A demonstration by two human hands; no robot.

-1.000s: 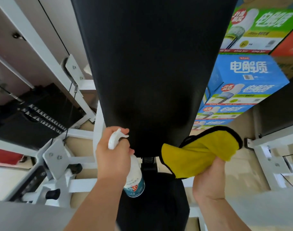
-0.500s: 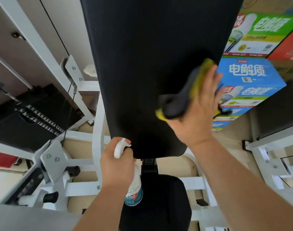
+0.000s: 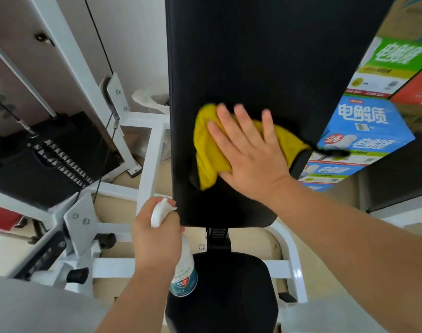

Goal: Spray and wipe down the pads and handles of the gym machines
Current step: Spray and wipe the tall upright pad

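Item: black padded backrest (image 3: 265, 56) of a white steel-framed gym machine (image 3: 152, 150), upright, mid-wipe. Yellow microfibre cloth with black trim (image 3: 206, 150) lies bunched on the pad's lower half, from about the middle across to its right edge, where a trim tail hangs past the edge. Right hand (image 3: 250, 155): flat, fingers spread and straight, pressing the cloth to the pad and gripping nothing. Left hand (image 3: 154, 236): clenched round the neck of a white plastic spray bottle with a teal label (image 3: 183, 267), held just beside the pad's lower left corner, above the front left of the black seat pad (image 3: 229, 284). Risks, as judged: the cloth is only pinned by palm pressure, so a lighter stroke or a pass off the right edge could let it slide and drop toward the printed cartons (image 3: 363, 126); being bunched, it may skip strips of the pad; the upper pad, the seat and the handles look likely to be missed; a stray squeeze would spray the frame or floor, not the padding.
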